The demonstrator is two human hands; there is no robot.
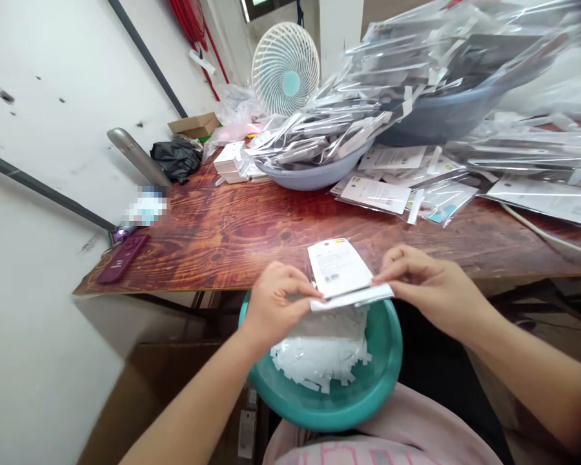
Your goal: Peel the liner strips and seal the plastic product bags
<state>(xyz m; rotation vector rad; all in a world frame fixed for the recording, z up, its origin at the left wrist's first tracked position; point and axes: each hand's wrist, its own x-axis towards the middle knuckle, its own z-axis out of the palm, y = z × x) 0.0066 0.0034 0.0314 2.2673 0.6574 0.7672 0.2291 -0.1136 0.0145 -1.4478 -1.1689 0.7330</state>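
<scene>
With our left hand (278, 296) and right hand (423, 284) we pinch opposite ends of the white strip (351, 298) at the packet's (339, 263) near edge, above the teal basin (390, 368), apparently because two grips can hold it straight.

A flat white packet (339, 266) (small print, a strip (351, 298) along its near end) is at the table's (223, 232) near edge.

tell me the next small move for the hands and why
I'd probably peel the strip off the packet: the left hand and right hand pinch the packet's near edge, where the strip runs, and similar white pieces lie in the basin below.
</scene>
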